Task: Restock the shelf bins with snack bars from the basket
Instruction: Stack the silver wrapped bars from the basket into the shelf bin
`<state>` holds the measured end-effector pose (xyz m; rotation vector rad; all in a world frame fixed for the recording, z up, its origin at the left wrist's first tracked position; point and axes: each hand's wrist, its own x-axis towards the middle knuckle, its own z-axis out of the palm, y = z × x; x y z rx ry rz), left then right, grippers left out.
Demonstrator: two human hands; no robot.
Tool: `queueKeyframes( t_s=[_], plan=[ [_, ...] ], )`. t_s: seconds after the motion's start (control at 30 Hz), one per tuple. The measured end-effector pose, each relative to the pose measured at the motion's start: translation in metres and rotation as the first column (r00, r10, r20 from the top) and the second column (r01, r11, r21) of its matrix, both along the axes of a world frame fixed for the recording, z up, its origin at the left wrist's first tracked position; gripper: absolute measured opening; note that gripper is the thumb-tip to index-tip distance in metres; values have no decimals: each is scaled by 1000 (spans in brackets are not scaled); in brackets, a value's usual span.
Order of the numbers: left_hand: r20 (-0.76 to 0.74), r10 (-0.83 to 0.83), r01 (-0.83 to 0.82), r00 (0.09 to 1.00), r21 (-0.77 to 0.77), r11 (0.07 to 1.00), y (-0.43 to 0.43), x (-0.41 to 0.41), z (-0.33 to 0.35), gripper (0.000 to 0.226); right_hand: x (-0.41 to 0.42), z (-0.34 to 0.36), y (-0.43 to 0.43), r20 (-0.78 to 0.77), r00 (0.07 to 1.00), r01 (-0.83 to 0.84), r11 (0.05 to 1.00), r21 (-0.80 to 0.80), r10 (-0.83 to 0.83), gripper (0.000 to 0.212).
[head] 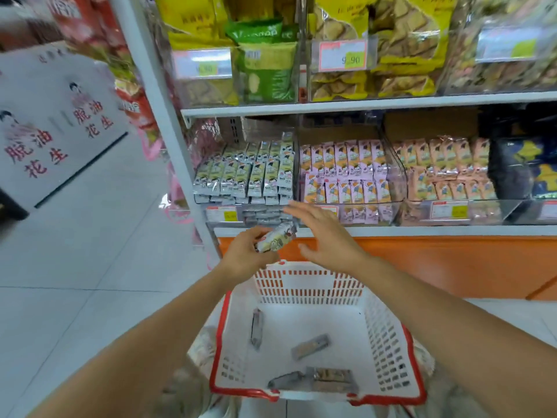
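Bright, even light with soft shadows. Motion blur smears the yellow plastic snack bags [407, 43]; straight lines bow toward the edges

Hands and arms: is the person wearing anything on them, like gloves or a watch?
No. The left hand and the right hand are bare: no gloves, rings or watch show. The left arm and the right arm are bare too, with no sleeve in view up to the picture's edge.
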<state>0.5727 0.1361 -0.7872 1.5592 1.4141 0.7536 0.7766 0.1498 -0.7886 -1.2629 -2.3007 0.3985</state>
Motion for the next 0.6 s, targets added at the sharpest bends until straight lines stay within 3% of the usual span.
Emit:
queueKeyframes(
  t_s=[0.07, 0.17, 0.27, 0.3, 0.47, 0.6],
  plan=[
    [30, -3, 4, 1000, -31, 1000, 4, -9, 20, 49, -9, 14, 4, 61, 996, -65, 998, 10, 64, 58],
    [142, 84, -82, 986, -20, 996, 8, -21, 45, 54, -22, 32, 12, 88, 996, -10, 998, 69, 4, 44],
    [432, 315, -296, 845, -111, 949, 19, -25, 56, 55, -36, 44, 20, -44, 995, 97, 986, 137, -91, 41],
    [467, 337, -314, 817, -131, 941, 24, -24, 59, 53, -41, 48, 24, -101, 988, 132, 980, 149, -118, 39],
    [554, 247, -200, 795, -146, 969, 42, -3, 66, 17, -63, 58, 41, -193, 966, 206, 964, 171, -172, 43],
    [421, 289, -290, 860, -62, 955, 74, -1, 75, 15, -52, 54, 60, -111, 980, 177, 977, 118, -165, 51]
  ],
)
